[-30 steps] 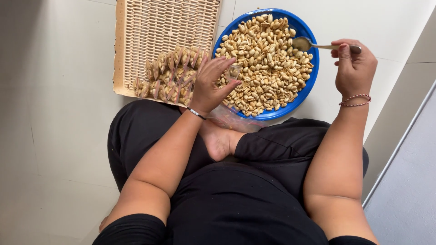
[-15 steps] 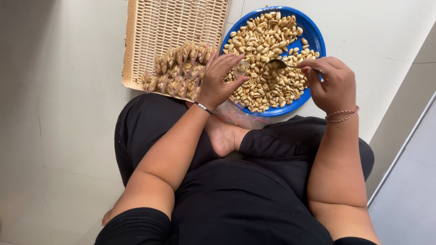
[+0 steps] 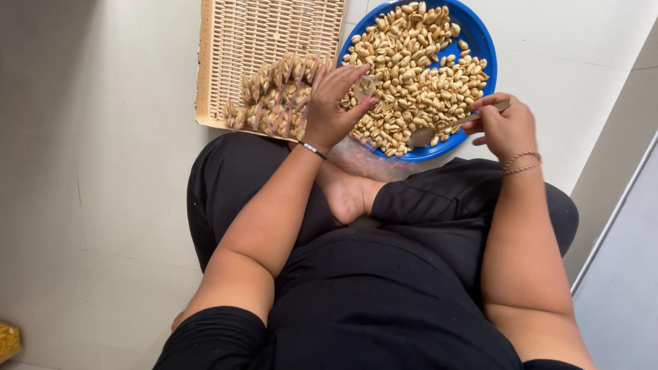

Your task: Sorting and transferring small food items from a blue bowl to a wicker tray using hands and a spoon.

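Observation:
A blue bowl (image 3: 481, 42) full of pale peanuts (image 3: 411, 75) stands on the floor in front of my crossed legs. My left hand (image 3: 332, 109) hovers over the bowl's near left side and pinches a small clear plastic bag (image 3: 367, 85). At the bowl's near right edge, my right hand (image 3: 508, 127) grips a metal spoon (image 3: 439, 130) whose tip is dug into the peanuts. A woven tray (image 3: 274, 31) left of the bowl carries several small filled peanut packets (image 3: 274, 99) at its near end.
A loose heap of clear plastic bags (image 3: 367, 163) lies between the bowl and my foot. The floor is pale tile. A grey wall or door edge (image 3: 617, 240) runs along the right. Something yellow (image 3: 8, 340) shows at the bottom left corner.
My right hand came down from the bowl's far right rim to its near right edge, and the spoon now sits in the peanuts. My left hand stayed over the bowl with the bag.

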